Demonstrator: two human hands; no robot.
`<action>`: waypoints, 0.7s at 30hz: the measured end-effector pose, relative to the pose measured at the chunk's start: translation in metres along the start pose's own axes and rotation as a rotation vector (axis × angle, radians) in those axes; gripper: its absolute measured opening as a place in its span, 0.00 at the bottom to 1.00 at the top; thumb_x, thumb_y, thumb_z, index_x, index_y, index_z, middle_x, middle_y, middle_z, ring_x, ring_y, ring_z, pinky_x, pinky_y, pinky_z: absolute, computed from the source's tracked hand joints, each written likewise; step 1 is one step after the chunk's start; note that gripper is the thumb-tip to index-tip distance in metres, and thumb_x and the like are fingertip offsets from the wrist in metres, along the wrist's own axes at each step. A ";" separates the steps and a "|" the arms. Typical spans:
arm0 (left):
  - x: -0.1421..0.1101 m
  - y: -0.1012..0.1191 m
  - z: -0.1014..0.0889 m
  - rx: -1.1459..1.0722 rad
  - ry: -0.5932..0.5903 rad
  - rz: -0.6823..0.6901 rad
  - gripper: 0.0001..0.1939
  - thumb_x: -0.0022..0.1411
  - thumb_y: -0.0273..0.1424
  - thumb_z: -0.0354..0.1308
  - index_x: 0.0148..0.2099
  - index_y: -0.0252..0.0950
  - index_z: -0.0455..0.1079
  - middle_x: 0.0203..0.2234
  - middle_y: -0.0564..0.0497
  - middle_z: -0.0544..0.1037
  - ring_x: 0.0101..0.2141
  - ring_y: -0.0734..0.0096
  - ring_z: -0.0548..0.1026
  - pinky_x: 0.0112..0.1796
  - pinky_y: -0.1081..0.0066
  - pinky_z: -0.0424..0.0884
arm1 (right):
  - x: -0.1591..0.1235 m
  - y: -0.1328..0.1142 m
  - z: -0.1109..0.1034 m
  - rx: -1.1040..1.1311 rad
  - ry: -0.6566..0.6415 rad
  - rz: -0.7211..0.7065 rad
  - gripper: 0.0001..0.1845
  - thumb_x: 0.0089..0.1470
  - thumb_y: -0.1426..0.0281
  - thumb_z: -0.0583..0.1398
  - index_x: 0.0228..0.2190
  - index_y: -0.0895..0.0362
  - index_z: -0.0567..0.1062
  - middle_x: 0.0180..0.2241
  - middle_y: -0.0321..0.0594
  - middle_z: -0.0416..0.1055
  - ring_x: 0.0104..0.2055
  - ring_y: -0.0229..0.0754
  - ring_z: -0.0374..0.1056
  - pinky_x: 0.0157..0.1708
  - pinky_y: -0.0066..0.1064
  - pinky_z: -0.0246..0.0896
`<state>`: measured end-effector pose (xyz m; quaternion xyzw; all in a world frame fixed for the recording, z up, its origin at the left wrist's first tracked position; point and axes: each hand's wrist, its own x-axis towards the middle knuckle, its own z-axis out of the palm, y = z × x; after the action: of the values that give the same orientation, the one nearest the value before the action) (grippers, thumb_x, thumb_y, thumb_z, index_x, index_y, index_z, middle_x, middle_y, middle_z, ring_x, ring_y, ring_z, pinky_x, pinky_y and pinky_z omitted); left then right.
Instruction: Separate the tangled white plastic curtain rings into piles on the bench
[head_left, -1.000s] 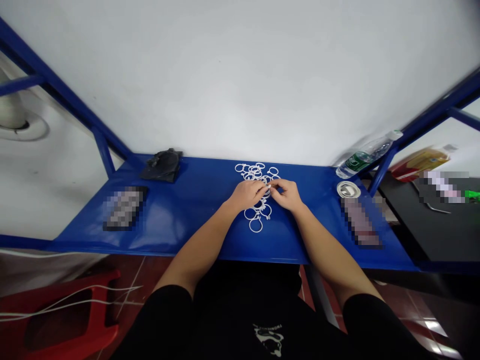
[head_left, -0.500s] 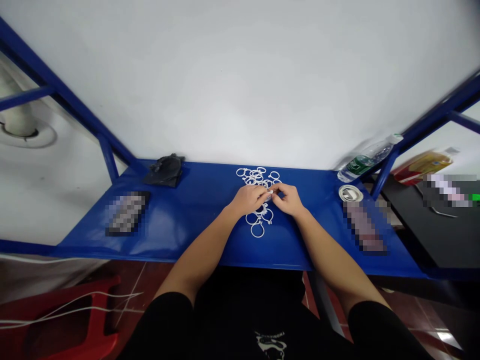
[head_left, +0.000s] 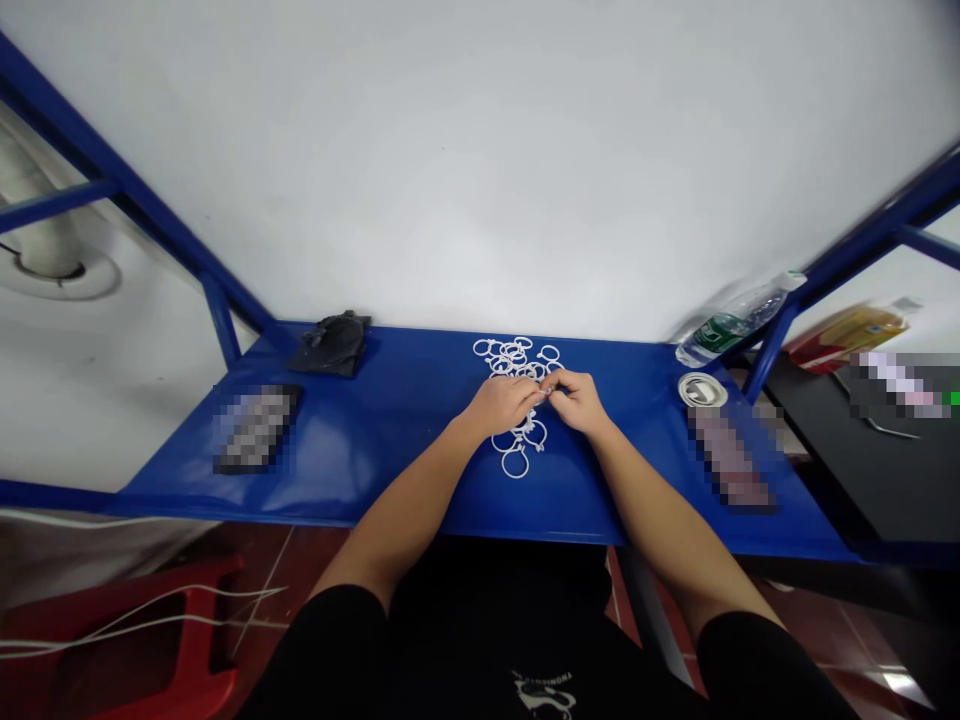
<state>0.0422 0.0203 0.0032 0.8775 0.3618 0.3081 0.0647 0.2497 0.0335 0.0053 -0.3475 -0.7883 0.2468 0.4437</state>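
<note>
Both grips are closed: your left grip and right grip pinch a small white piece between fingertips. Steady it with one, work gently with the other, clear of the white rings beyond and nearside of them on the worktop.

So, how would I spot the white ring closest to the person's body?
Find the blue tabletop, then the white rings around the left hand and right hand. Follow them toward the black shirt. The last ring is it: no other visible ring lies closer to the tabletop's near edge.
</note>
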 end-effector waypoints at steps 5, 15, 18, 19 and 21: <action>-0.001 0.000 -0.009 -0.038 0.027 -0.062 0.20 0.78 0.40 0.47 0.40 0.38 0.77 0.33 0.48 0.83 0.34 0.66 0.79 0.37 0.67 0.70 | 0.002 0.011 -0.004 0.071 0.050 0.044 0.15 0.52 0.72 0.58 0.39 0.53 0.81 0.33 0.37 0.82 0.29 0.41 0.75 0.32 0.33 0.70; 0.001 -0.004 -0.026 -0.061 -0.026 -0.162 0.29 0.78 0.44 0.47 0.27 0.37 0.71 0.23 0.51 0.77 0.27 0.70 0.72 0.31 0.69 0.59 | 0.004 0.053 -0.018 -0.444 -0.104 0.271 0.22 0.56 0.74 0.60 0.51 0.53 0.82 0.49 0.44 0.81 0.44 0.48 0.76 0.48 0.39 0.72; 0.001 -0.004 -0.023 -0.032 0.000 -0.189 0.27 0.78 0.43 0.48 0.27 0.37 0.72 0.23 0.51 0.77 0.27 0.70 0.72 0.31 0.68 0.59 | 0.003 0.054 -0.016 -0.477 -0.178 0.251 0.24 0.54 0.76 0.61 0.51 0.53 0.82 0.46 0.43 0.81 0.46 0.49 0.76 0.48 0.38 0.70; 0.001 -0.004 -0.022 -0.028 0.007 -0.203 0.26 0.77 0.42 0.49 0.28 0.37 0.72 0.23 0.51 0.78 0.27 0.70 0.72 0.31 0.68 0.59 | 0.003 0.053 -0.016 -0.486 -0.183 0.254 0.23 0.55 0.76 0.61 0.51 0.53 0.82 0.44 0.43 0.81 0.44 0.48 0.75 0.47 0.37 0.70; 0.001 -0.005 -0.020 -0.024 0.011 -0.230 0.24 0.77 0.40 0.51 0.30 0.37 0.74 0.25 0.51 0.79 0.28 0.70 0.73 0.32 0.68 0.60 | 0.004 0.051 -0.017 -0.502 -0.170 0.260 0.19 0.57 0.73 0.61 0.49 0.53 0.83 0.39 0.43 0.80 0.40 0.47 0.75 0.44 0.37 0.70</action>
<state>0.0280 0.0222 0.0184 0.8278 0.4566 0.3076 0.1082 0.2792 0.0700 -0.0199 -0.5225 -0.8080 0.1269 0.2410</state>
